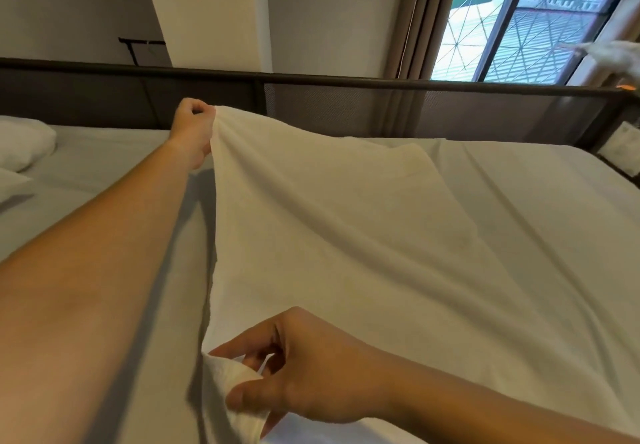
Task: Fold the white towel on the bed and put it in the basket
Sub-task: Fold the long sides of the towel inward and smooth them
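The white towel (329,222) is spread over the middle of the bed (554,222), its left edge lifted off the sheet. My left hand (192,130) is stretched far out and pinches the towel's far left corner, holding it up. My right hand (298,371) is close to me and grips the near left corner between thumb and fingers. The towel's far right corner lies flat on the sheet. No basket is in view.
A white pillow (24,142) lies at the far left of the bed. A dark mesh bed rail (346,104) runs along the far side, with a wall, a brown curtain (412,18) and a window (530,18) behind it.
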